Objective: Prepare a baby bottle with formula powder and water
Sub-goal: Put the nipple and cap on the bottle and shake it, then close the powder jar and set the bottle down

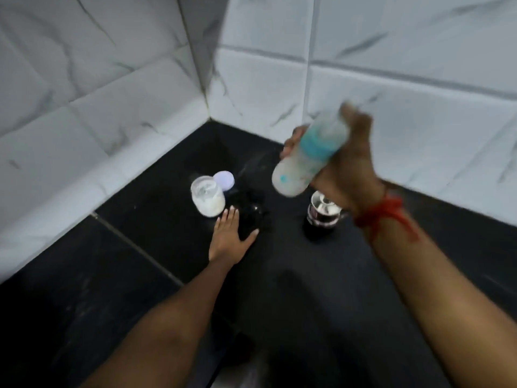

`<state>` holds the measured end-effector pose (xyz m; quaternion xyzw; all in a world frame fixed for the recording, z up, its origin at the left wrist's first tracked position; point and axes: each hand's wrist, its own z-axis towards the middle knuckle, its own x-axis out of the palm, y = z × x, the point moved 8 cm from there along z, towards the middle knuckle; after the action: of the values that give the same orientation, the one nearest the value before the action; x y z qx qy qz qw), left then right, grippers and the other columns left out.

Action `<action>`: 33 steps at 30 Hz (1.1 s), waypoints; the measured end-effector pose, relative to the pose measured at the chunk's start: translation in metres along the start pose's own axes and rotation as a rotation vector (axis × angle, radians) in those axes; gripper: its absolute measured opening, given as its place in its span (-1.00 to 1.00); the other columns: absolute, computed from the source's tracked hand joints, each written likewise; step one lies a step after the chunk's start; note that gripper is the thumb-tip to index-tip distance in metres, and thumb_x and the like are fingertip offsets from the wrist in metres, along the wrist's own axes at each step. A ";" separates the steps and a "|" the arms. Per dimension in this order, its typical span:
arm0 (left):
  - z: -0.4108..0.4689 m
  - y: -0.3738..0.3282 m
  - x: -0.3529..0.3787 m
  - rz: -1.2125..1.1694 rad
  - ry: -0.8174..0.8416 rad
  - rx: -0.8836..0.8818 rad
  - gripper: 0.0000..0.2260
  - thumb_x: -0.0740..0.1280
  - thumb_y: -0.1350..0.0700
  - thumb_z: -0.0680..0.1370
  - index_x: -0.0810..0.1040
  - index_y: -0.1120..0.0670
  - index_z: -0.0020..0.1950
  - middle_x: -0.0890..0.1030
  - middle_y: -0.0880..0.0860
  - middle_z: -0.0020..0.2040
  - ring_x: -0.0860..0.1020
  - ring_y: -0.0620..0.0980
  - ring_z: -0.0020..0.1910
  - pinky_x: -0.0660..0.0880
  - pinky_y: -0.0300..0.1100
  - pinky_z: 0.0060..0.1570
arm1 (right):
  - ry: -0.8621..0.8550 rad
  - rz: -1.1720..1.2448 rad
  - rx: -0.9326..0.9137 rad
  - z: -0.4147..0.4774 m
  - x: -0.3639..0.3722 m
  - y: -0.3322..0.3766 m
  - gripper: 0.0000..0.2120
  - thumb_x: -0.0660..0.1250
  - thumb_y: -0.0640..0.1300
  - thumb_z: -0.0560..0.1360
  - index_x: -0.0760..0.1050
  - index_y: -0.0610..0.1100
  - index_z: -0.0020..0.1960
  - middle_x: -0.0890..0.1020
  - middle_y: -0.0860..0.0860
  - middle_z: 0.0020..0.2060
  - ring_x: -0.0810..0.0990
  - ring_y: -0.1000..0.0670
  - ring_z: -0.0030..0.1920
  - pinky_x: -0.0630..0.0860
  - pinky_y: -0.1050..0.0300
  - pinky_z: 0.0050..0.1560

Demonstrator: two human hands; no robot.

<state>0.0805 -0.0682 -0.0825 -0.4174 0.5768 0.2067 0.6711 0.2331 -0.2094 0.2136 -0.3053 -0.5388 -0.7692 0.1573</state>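
The right hand (345, 163) has its grip clamped around the baby bottle (307, 158), holding it tilted and motion-blurred above the black surface (140, 275). The left hand (229, 236) rests flat, fingers apart, beside the open powder jar (207, 199). A dark flask (321, 217) stands below the bottle.

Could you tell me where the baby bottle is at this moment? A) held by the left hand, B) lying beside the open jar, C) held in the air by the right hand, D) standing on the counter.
C: the right hand grips the tilted baby bottle above the counter.
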 end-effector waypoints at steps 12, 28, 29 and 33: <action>0.002 0.003 0.001 0.005 0.000 -0.024 -0.15 0.14 -0.40 0.61 0.07 0.12 0.71 0.05 0.06 0.72 -0.01 -0.01 0.70 -0.17 -0.11 0.65 | 0.017 0.050 0.010 0.007 -0.006 -0.006 -0.37 0.49 0.31 0.26 0.43 -0.19 -0.01 0.52 -0.14 -0.16 0.52 -0.16 -0.13 0.42 -0.11 0.10; 0.012 0.007 0.015 -0.013 -0.012 -0.004 -0.15 0.12 -0.41 0.61 0.03 0.11 0.71 0.01 0.04 0.72 -0.06 -0.04 0.70 -0.18 -0.11 0.65 | -0.437 -0.822 0.126 0.026 -0.151 -0.160 -0.61 0.62 -0.02 0.29 0.57 -0.12 0.01 0.68 -0.02 -0.12 0.67 0.00 -0.10 0.64 0.05 0.02; 0.012 0.005 0.014 -0.009 -0.017 -0.003 -0.15 0.12 -0.41 0.61 0.03 0.10 0.71 0.01 0.04 0.72 -0.06 -0.04 0.70 -0.19 -0.12 0.65 | -0.432 -0.904 0.114 0.034 -0.156 -0.163 -0.60 0.62 0.02 0.29 0.56 -0.09 0.02 0.69 -0.02 -0.10 0.67 0.01 -0.08 0.63 0.11 0.00; 0.013 0.007 0.015 -0.010 -0.001 -0.001 -0.15 0.10 -0.42 0.61 0.02 0.09 0.71 -0.01 0.03 0.73 -0.08 -0.06 0.70 -0.22 -0.15 0.63 | -0.390 -1.087 0.140 0.051 -0.174 -0.185 -0.53 0.62 0.08 0.26 0.55 -0.06 0.06 0.67 0.02 -0.04 0.65 0.04 -0.03 0.61 0.12 0.05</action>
<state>0.0865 -0.0568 -0.0995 -0.4204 0.5743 0.2037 0.6723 0.2751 -0.1092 -0.0214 -0.1095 -0.6868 -0.6316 -0.3426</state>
